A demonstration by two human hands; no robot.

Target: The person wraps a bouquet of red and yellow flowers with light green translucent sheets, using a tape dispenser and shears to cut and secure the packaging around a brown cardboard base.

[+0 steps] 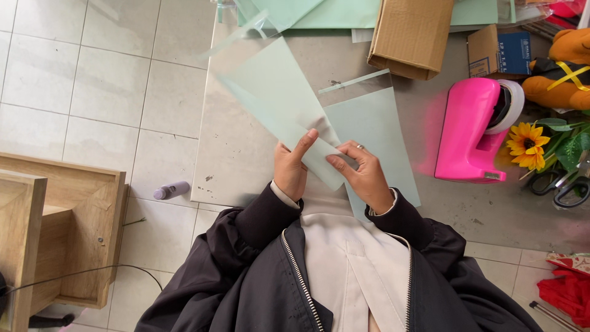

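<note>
While a pale green translucent sheet [289, 104] is slanting up from the near edge of the table [239, 160] toward its far left corner, both hands are pinching its lower end. The left hand [292, 169] is clenching the sheet with its fingers lying along the top face; the right hand [364, 175], wearing a ring, is grasping the sheet's lower corner between thumb and fingertips. A second pale green sheet [375, 132] is lying flat on the table just under and beside the right hand. Further right, a pink tape dispenser [470, 129] is standing on the table, with an artificial sunflower [527, 144] and black scissors [568, 187] near the right edge. A cardboard box [410, 34] is sitting at the far edge, partly over more green sheets [344, 12]. On the tiled floor, off the table's near left corner, a small lilac bottle [171, 190] is lying beside a wooden cabinet [74, 227].
</note>
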